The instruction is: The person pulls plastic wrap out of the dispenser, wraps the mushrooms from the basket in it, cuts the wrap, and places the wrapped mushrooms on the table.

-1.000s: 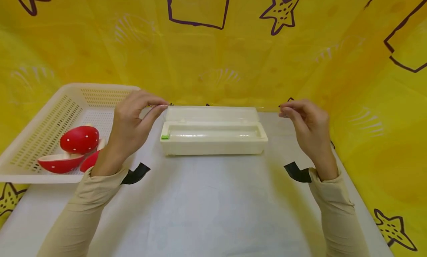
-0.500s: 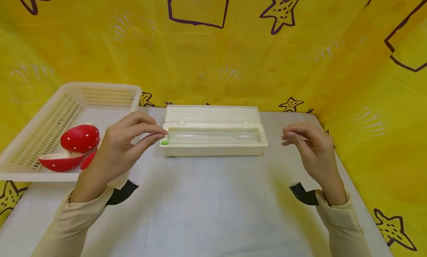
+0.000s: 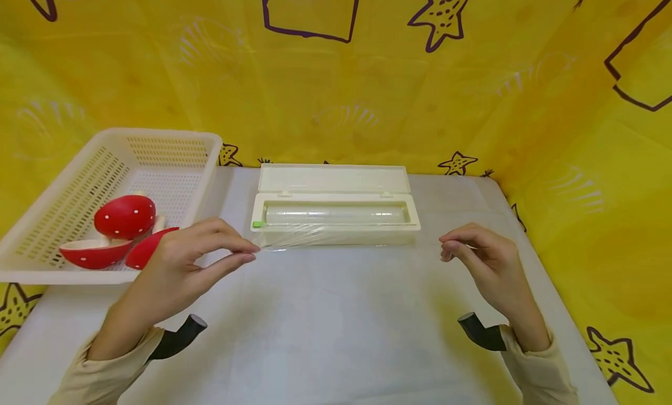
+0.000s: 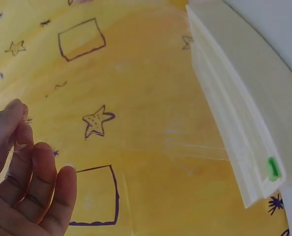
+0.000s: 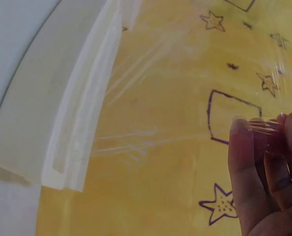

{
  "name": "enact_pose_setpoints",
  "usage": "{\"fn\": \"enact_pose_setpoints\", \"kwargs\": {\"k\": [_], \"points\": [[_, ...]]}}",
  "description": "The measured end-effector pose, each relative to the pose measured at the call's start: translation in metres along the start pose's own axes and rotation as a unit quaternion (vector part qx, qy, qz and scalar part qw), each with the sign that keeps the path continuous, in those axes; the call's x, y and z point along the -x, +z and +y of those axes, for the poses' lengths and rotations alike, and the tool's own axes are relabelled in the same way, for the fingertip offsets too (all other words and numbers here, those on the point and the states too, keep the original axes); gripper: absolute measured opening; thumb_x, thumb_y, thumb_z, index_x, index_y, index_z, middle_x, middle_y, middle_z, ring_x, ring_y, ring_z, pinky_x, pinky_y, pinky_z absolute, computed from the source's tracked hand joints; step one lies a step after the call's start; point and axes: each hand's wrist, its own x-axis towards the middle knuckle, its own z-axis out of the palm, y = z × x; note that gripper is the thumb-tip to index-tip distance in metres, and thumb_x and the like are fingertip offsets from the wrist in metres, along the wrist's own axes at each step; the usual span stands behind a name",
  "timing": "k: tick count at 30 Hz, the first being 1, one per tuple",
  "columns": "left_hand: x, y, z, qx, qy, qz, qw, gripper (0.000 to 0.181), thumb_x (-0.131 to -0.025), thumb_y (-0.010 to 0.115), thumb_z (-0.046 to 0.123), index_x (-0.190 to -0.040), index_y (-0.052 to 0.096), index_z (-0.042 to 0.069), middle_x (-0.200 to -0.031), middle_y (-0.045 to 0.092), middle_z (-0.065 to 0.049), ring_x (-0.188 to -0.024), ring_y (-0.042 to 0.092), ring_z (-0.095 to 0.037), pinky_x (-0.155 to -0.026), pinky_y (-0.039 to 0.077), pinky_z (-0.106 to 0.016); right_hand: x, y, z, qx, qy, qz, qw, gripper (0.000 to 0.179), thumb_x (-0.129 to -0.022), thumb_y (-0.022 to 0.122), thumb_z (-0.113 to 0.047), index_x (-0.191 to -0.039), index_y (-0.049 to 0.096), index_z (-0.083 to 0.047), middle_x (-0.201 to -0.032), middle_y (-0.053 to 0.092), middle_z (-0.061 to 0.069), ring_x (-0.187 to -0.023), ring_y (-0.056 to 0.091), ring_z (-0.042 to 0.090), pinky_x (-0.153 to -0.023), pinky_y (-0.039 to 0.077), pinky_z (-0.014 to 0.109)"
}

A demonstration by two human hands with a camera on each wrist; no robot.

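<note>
An off-white cling film dispenser [image 3: 378, 238] lies across the table, its lid [image 3: 336, 178] tipped back. Inside rests a clear roll [image 3: 336, 215]. A sheet of cling film [image 3: 294, 237] stretches from it toward the person. My left hand [image 3: 184, 268], in front of the box's left end, pinches one corner of the film between thumb and fingertips. Opposite, my right hand [image 3: 485, 265] pinches the other corner, raised over the table. Wrinkled film [image 5: 269, 129] shows between its fingertips in the right wrist view. A green slider [image 3: 257, 224] sits at the dispenser's left end.
At the left stands a white plastic basket [image 3: 157, 278] holding several red, white-dotted pieces, among them a red dotted spoon-like piece [image 3: 125, 217]. Behind and to the right hangs a yellow patterned cloth [image 3: 336, 101]. A white cloth covers the table [image 3: 336, 335].
Both hands have come down and toward the person from behind the dispenser, drawing the cling film over its front. The dispenser and basket have stayed in place.
</note>
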Motion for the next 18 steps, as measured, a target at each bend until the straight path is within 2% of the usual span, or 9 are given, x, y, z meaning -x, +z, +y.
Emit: {"fn": "enact_pose_setpoints", "kwargs": {"k": [3,5,8,10,12,18], "points": [[0.007,0.002,0.001,0.018,-0.01,-0.011,0.9997,0.013,-0.087,0.074,0.019,-0.099,0.076,0.014,-0.091,0.072,0.004,-0.088,0.063,0.0,-0.077,0.051,-0.008,0.007,0.0,0.002,-0.009,0.015,-0.021,0.9996,0.024,-0.086,0.057,0.023,-0.099,0.068,0.008,-0.088,0.068,0.005,-0.076,0.064,0.012,-0.072,0.056,0.017],[0.012,0.003,0.001,0.026,-0.018,-0.02,0.9993,0.023,-0.079,0.081,0.004,-0.099,0.075,0.015,-0.09,0.072,0.005,-0.087,0.063,-0.001,-0.077,0.051,-0.009,0.012,-0.001,0.002,-0.006,0.033,-0.039,0.9987,0.026,-0.086,0.057,0.023,-0.1,0.069,0.006,-0.09,0.069,0.002,-0.077,0.064,0.011,-0.071,0.056,0.018],[0.019,0.005,0.002,0.028,-0.04,-0.041,0.9979,0.044,-0.067,0.083,-0.011,-0.098,0.074,0.019,-0.09,0.072,0.008,-0.086,0.063,0.0,-0.076,0.052,-0.01,0.019,-0.004,0.002,0.025,0.076,-0.07,0.9943,0.028,-0.086,0.058,0.021,-0.101,0.069,0.001,-0.093,0.068,-0.003,-0.078,0.065,0.01,-0.07,0.057,0.02],[0.024,0.006,0.003,0.034,-0.052,-0.056,0.9965,0.046,-0.066,0.083,-0.011,-0.097,0.073,0.021,-0.09,0.071,0.01,-0.084,0.063,-0.001,-0.075,0.052,-0.011,0.023,-0.005,0.002,0.052,0.099,-0.094,0.9892,0.028,-0.086,0.06,0.019,-0.101,0.069,-0.003,-0.093,0.068,-0.006,-0.078,0.066,0.009,-0.069,0.058,0.021],[0.028,0.007,0.003,0.037,-0.061,-0.07,0.995,0.042,-0.07,0.084,-0.005,-0.098,0.071,0.024,-0.091,0.07,0.012,-0.084,0.063,0.0,-0.075,0.053,-0.012,0.026,-0.006,0.003,0.071,0.115,-0.113,0.9843,0.029,-0.087,0.062,0.017,-0.102,0.069,-0.006,-0.094,0.068,-0.007,-0.079,0.067,0.01,-0.068,0.059,0.023],[0.04,0.015,0.004,0.06,-0.058,-0.09,0.9924,0.034,-0.077,0.083,0.005,-0.096,0.069,0.03,-0.09,0.065,0.018,-0.082,0.06,0.001,-0.073,0.052,-0.012,0.038,-0.006,0.008,0.068,0.149,-0.138,0.9768,0.028,-0.088,0.064,0.012,-0.102,0.069,-0.012,-0.095,0.069,-0.008,-0.081,0.068,0.011,-0.069,0.059,0.026]]}}
